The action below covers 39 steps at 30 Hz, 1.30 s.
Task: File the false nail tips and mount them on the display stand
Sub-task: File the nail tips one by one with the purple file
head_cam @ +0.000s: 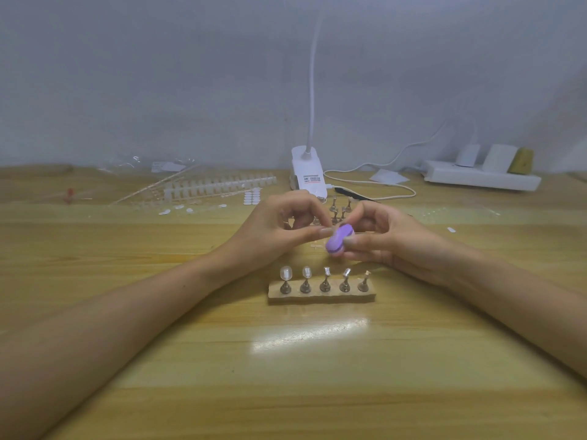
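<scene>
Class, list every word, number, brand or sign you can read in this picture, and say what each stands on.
Label on the white clip lamp base: a few printed lines, too blurred to read.
No other writing shows.

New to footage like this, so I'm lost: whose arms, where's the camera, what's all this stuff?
No machine: a person's bare arms, filmed by a camera worn on their head. The right hand holds a purple filing block; the left hand meets it fingertips first, perhaps pinching a tip too small to see. On the table stands a display stand with five pegs; the two leftmost carry clear nail tips. Behind lie strips of nail tips, spare pegs, a clip lamp and a power strip.
</scene>
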Each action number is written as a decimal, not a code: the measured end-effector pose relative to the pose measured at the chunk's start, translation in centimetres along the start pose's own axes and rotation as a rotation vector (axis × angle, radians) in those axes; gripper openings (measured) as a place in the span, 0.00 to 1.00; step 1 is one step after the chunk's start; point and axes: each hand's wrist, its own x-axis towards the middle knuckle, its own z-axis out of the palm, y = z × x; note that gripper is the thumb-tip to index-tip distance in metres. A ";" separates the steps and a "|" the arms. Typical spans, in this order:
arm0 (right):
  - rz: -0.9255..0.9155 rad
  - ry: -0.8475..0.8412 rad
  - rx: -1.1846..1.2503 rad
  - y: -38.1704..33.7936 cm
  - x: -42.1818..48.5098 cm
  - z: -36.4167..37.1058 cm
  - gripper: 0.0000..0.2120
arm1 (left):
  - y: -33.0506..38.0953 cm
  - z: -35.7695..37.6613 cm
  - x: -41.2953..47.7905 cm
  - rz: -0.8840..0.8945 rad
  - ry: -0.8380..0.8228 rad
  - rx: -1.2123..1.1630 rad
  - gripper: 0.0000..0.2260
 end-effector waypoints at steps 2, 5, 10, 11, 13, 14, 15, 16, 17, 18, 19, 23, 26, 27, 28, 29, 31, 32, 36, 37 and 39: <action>-0.013 -0.046 -0.011 0.0 -0.1 0.2 0.11 | 0.0 0.0 0.0 0.013 -0.014 0.015 0.02; -0.038 0.057 0.030 0.0 0.0 0.1 0.11 | 0.0 0.1 0.0 0.017 -0.022 0.008 0.02; -0.037 -0.005 -0.015 0.1 0.0 0.3 0.10 | -0.1 0.1 0.0 0.026 -0.001 0.027 0.02; -0.046 0.041 0.016 0.1 0.0 0.2 0.10 | -0.1 0.1 0.0 0.027 -0.006 0.024 0.02; -0.045 0.032 0.037 0.1 0.0 0.1 0.11 | -0.1 0.1 0.1 0.031 -0.003 0.019 0.02; -0.041 -0.004 0.022 0.1 0.0 0.2 0.11 | -0.1 0.1 0.1 0.031 -0.001 0.020 0.02; -0.045 -0.016 0.009 0.2 0.0 0.2 0.11 | -0.1 0.1 0.1 0.029 0.001 0.022 0.02; -0.052 0.012 0.015 0.3 0.1 0.2 0.11 | -0.1 0.0 0.1 0.027 0.002 0.022 0.02; -0.054 0.058 0.037 0.2 0.1 0.2 0.11 | -0.1 0.0 0.1 0.024 0.003 0.021 0.02; -0.051 0.082 0.056 0.2 0.1 0.1 0.11 | -0.1 0.1 0.0 0.022 0.002 0.017 0.02; -0.043 0.078 0.065 0.1 0.0 0.1 0.11 | -0.1 0.1 0.0 0.022 -0.004 0.011 0.02; -0.013 0.046 0.044 -0.1 0.0 0.1 0.12 | -0.1 0.1 -0.1 0.020 -0.009 0.001 0.02; -0.018 0.003 -0.007 0.0 -0.1 0.3 0.11 | -0.1 0.1 0.0 0.018 0.007 0.011 0.02; -0.027 -0.010 -0.003 0.0 -0.2 0.3 0.10 | 0.0 0.1 0.0 0.019 -0.003 0.014 0.02; -0.038 0.005 0.012 0.0 -0.2 0.3 0.10 | 0.0 0.1 0.0 0.019 -0.011 0.016 0.02; -0.047 0.043 0.031 -0.1 -0.2 0.4 0.10 | 0.0 0.1 0.0 0.018 -0.012 0.014 0.02; -0.050 0.090 0.049 -0.1 -0.2 0.4 0.11 | 0.0 0.0 0.0 0.020 -0.005 0.013 0.02; -0.046 0.069 0.029 0.0 -0.2 0.5 0.11 | 0.0 0.0 0.0 0.021 -0.003 0.017 0.01; -0.053 0.085 0.016 0.0 -0.3 0.6 0.11 | -0.1 0.0 0.0 0.014 -0.005 0.022 0.02; -0.056 0.110 0.047 0.0 -0.3 0.5 0.11 | -0.2 0.0 0.0 0.010 0.005 0.018 0.03; -0.050 0.053 0.040 0.1 -0.3 0.5 0.11 | -0.3 0.0 0.1 0.006 0.021 0.016 0.03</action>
